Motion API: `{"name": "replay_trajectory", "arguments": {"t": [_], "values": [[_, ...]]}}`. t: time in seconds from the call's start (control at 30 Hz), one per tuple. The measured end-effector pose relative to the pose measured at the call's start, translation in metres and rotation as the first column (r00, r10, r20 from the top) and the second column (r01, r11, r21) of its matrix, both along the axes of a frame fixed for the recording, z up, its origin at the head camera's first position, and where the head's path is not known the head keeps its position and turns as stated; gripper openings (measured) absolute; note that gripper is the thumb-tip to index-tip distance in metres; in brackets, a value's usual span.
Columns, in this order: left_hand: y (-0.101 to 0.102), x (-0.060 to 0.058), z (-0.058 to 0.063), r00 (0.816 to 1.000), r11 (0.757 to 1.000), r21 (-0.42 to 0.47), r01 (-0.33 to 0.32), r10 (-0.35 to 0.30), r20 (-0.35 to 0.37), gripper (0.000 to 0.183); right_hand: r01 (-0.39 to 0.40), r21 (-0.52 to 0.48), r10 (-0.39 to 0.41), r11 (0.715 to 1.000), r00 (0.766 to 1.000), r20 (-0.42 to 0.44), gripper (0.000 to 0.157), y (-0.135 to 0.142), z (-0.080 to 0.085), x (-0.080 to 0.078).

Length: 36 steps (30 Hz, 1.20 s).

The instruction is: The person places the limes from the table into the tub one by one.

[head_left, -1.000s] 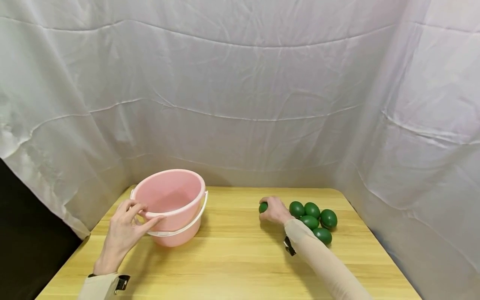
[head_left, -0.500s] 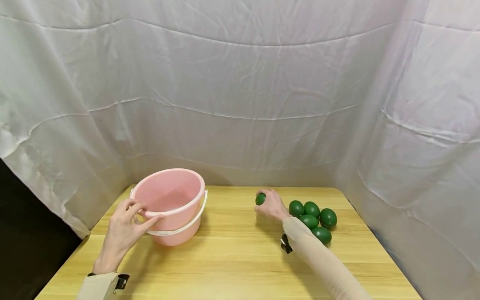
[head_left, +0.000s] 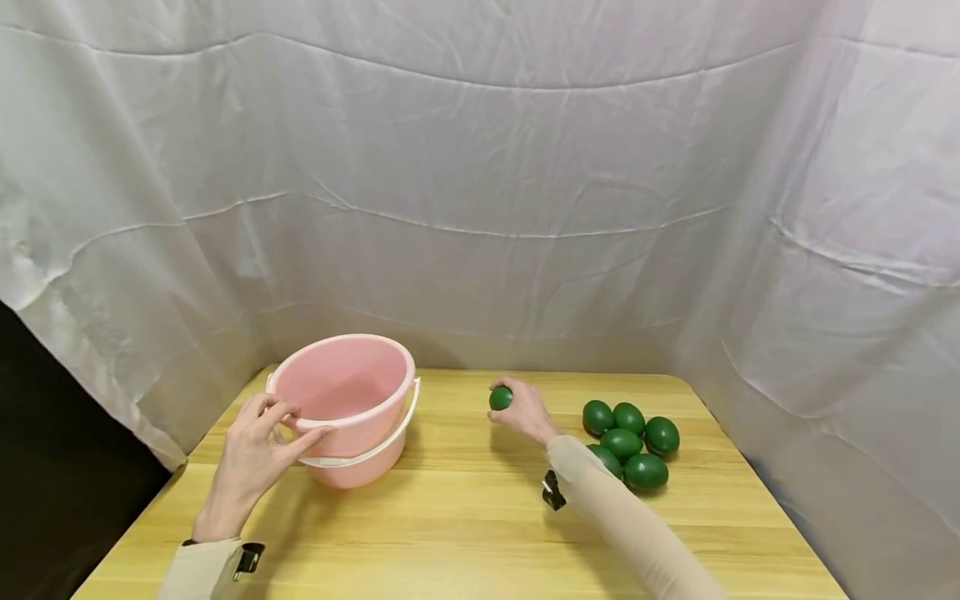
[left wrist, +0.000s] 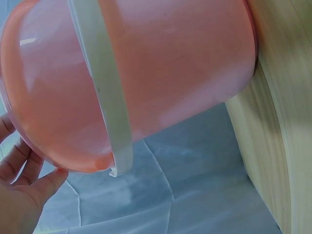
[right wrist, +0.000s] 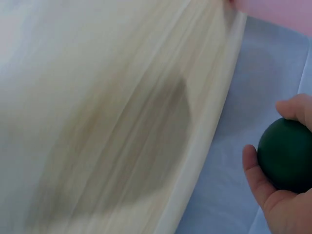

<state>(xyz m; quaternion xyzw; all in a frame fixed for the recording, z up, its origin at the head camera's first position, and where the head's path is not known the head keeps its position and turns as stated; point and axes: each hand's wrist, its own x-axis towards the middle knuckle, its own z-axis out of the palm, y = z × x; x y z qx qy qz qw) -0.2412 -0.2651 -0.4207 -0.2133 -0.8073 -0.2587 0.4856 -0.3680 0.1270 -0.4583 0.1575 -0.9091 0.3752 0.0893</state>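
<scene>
A pink bucket (head_left: 375, 429) with a white handle (left wrist: 114, 97) stands upright at the table's left. My left hand (head_left: 251, 458) pinches its near rim, thumb outside and fingers over the edge. In my right hand (head_left: 527, 415), thumb and fingers grip a smooth dark green egg (head_left: 500, 398) between the bucket and the other eggs. The right wrist view shows the egg (right wrist: 287, 156) raised, with a shadow on the table below. Several more green eggs (head_left: 621, 445) lie in a group at the right, one partly behind the right forearm.
The wooden table (head_left: 465, 517) has rounded back corners. A pale grey curtain (head_left: 510, 167) hangs behind it and on both sides. Something black (head_left: 60, 467) fills the lower left beyond the table edge.
My right hand has lifted the egg and carried it left, away from the group, toward the bucket. The left hand keeps its pinch on the bucket's rim.
</scene>
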Motion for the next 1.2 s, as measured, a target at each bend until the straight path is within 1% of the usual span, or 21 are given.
{"name": "replay_trajectory", "arguments": {"t": [0.2,0.37,0.57,0.73,0.87,1.07,1.2], "values": [[0.000,0.000,0.000,1.000,1.000,-0.002,-0.003,0.003,0.003,0.036,-0.019,-0.058,0.017,0.998,0.999,-0.028,0.047,-0.012,0.004,0.001],[0.000,-0.001,0.000,1.000,1.000,0.005,0.005,-0.005,0.009,0.035,-0.010,-0.116,0.003,0.993,0.999,-0.054,0.046,-0.018,0.008,0.001],[0.000,0.000,-0.001,1.000,1.000,0.010,0.000,0.000,-0.013,0.037,-0.058,-0.192,0.038,0.980,0.994,-0.105,0.048,-0.024,0.012,0.002],[0.001,0.000,-0.002,1.000,1.000,0.004,0.001,-0.001,-0.010,0.036,-0.087,-0.234,0.059,0.968,0.991,-0.123,0.043,-0.031,0.011,0.006],[0.001,0.000,-0.002,1.000,1.000,0.001,0.008,-0.008,-0.017,0.036,-0.116,-0.256,0.080,0.960,0.986,-0.148,0.041,-0.038,0.012,0.007],[0.003,0.002,-0.002,1.000,1.000,0.000,0.009,-0.009,-0.020,0.035,-0.152,-0.260,0.100,0.954,0.974,-0.204,0.039,-0.048,0.016,0.011],[0.004,0.004,-0.002,1.000,1.000,0.009,-0.003,0.003,-0.001,0.036,-0.174,-0.269,0.115,0.947,0.969,-0.221,0.039,-0.053,0.022,0.013]]}}
